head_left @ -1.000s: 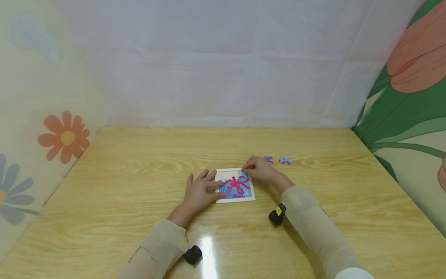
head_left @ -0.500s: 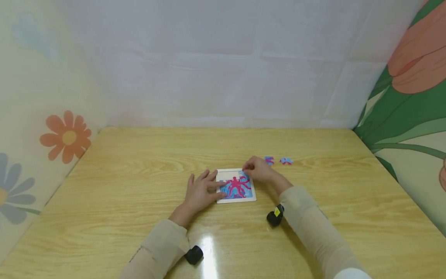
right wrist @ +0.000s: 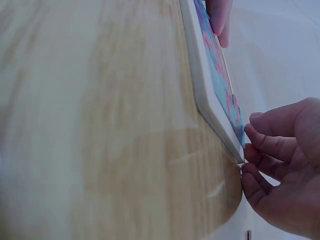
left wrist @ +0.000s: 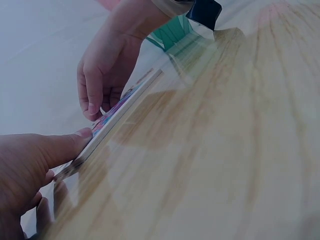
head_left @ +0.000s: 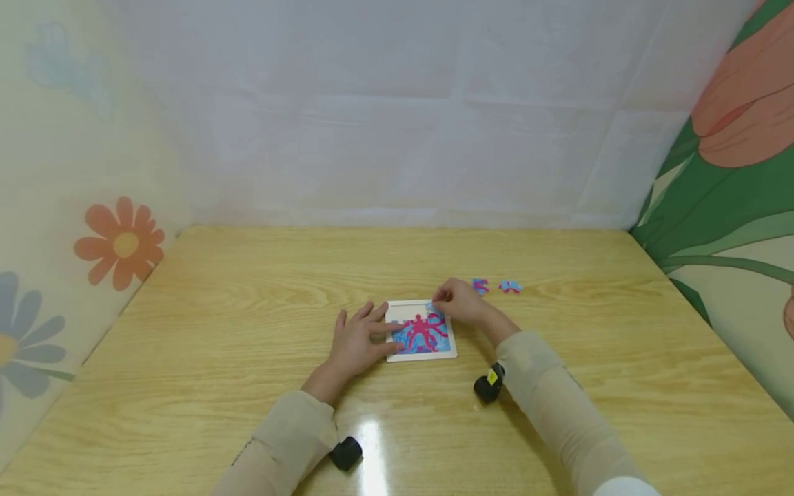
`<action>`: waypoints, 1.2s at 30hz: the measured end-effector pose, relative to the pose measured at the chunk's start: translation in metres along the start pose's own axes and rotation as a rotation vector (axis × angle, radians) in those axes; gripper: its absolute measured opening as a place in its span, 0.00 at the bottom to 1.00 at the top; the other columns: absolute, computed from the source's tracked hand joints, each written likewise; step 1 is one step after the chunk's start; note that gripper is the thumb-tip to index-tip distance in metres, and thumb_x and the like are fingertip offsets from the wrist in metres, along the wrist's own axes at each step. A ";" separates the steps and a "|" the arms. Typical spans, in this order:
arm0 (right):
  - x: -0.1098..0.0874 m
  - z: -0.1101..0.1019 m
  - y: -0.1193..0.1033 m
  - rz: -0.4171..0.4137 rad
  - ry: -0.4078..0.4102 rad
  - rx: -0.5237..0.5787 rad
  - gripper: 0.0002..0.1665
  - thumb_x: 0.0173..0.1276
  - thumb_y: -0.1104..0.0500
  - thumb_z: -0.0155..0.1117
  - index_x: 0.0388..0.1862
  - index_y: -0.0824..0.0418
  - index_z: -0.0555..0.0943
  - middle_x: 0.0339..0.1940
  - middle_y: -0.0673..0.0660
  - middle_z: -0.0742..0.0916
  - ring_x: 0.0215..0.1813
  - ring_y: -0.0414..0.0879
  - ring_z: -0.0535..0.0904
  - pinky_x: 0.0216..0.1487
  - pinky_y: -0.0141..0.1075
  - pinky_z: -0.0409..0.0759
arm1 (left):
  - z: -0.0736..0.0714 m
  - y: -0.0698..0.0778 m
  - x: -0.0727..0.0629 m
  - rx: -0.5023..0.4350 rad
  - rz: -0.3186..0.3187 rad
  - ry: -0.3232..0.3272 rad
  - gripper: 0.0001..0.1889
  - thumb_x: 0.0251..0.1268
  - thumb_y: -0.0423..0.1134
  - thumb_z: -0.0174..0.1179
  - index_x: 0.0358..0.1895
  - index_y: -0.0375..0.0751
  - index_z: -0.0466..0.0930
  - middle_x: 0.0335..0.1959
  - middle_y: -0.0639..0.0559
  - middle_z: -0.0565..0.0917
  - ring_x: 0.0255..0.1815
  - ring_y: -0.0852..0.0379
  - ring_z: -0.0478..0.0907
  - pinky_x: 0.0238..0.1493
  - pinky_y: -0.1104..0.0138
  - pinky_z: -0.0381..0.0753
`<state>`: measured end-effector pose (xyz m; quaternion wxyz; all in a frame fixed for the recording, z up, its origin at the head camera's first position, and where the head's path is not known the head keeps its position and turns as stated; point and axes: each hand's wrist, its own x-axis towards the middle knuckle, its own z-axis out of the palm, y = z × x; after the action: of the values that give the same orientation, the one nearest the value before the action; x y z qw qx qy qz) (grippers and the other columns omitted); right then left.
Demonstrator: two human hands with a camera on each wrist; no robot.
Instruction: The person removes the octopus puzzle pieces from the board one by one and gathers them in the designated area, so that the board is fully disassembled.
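Note:
A square puzzle in a white frame (head_left: 428,356) lies on the table, showing a pink octopus (head_left: 422,336) on blue. Along the top left of the frame a bare pale strip shows. My left hand (head_left: 355,343) spreads over the left edge, with thumb (left wrist: 80,140) and forefinger laid on the puzzle. At the top right corner, my right hand (head_left: 464,303) pinches a blue puzzle piece (right wrist: 241,132), which stands slightly proud of the frame in the right wrist view. The fingers hide most of this piece.
Two loose puzzle pieces, one blue and pink (head_left: 480,286) and another beside it (head_left: 510,286), lie beyond the right hand. A black camera (head_left: 346,453) sits at the left wrist, a second camera (head_left: 489,387) at the right. A white sheet (head_left: 397,138) hangs behind the table.
Both hands keep nearly the same place on the puzzle. The whole head view shifts very slightly, and the right wrist turns a little.

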<state>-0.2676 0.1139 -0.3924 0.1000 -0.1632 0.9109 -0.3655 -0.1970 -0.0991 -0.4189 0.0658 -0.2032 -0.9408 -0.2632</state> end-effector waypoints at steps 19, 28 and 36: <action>-0.004 0.001 0.004 -0.006 0.026 0.108 0.04 0.57 0.64 0.58 0.30 0.65 0.78 0.27 0.54 0.77 0.30 0.45 0.70 0.28 0.31 0.70 | -0.002 0.001 0.000 0.006 -0.007 -0.006 0.20 0.46 0.55 0.61 0.43 0.52 0.81 0.58 0.46 0.67 0.61 0.43 0.54 0.54 0.41 0.38; -0.003 0.001 0.004 -0.008 0.024 0.151 0.03 0.57 0.66 0.58 0.29 0.66 0.77 0.26 0.54 0.78 0.31 0.44 0.71 0.32 0.32 0.71 | -0.001 0.001 -0.001 -0.001 -0.009 -0.007 0.20 0.46 0.55 0.61 0.43 0.52 0.81 0.58 0.46 0.66 0.62 0.44 0.54 0.54 0.41 0.37; -0.002 0.001 0.004 -0.026 0.034 0.161 0.04 0.56 0.68 0.57 0.32 0.68 0.77 0.27 0.55 0.78 0.32 0.45 0.71 0.32 0.31 0.71 | -0.002 0.001 -0.001 -0.007 -0.002 -0.001 0.20 0.46 0.55 0.61 0.43 0.52 0.81 0.58 0.46 0.67 0.61 0.43 0.54 0.54 0.41 0.38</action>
<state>-0.2661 0.1170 -0.3957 0.0925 -0.1603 0.8780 -0.4415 -0.1953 -0.1000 -0.4174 0.0643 -0.2027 -0.9402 -0.2662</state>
